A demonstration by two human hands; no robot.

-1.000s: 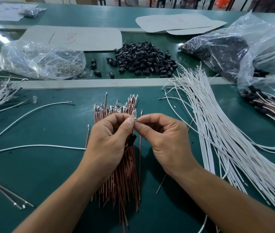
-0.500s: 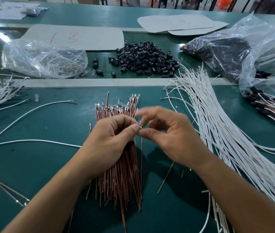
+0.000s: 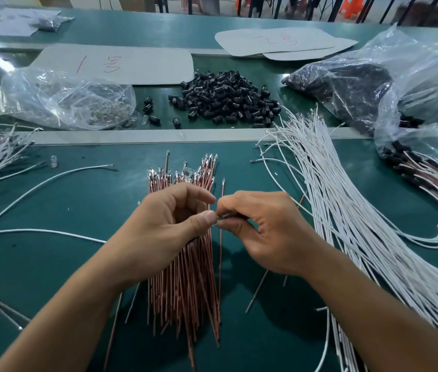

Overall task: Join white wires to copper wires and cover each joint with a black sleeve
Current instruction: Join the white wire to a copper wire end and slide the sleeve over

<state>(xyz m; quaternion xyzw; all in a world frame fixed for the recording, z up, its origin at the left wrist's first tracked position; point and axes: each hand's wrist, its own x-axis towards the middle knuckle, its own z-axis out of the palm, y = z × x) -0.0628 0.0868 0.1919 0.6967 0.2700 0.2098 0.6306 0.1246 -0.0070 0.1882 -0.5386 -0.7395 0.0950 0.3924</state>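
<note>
green bench mat [image 3: 51,264], more benches behind. left hand [image 3: 169,226] and right hand [image 3: 266,232] meet fingertip to fingertip above copper wires [image 3: 185,285] bundled at centre, both pinching small shiny part [image 3: 215,220], too small to identify. white wires [image 3: 346,210] fanned at right. black sleeves [image 3: 225,103] heaped beyond grey strip [image 3: 132,136]. clear plastic bag [image 3: 65,100] far left.

Matt green table [image 3: 51,264], glossy crinkled plastic bag [image 3: 62,100], coppery wires [image 3: 185,285]
</note>
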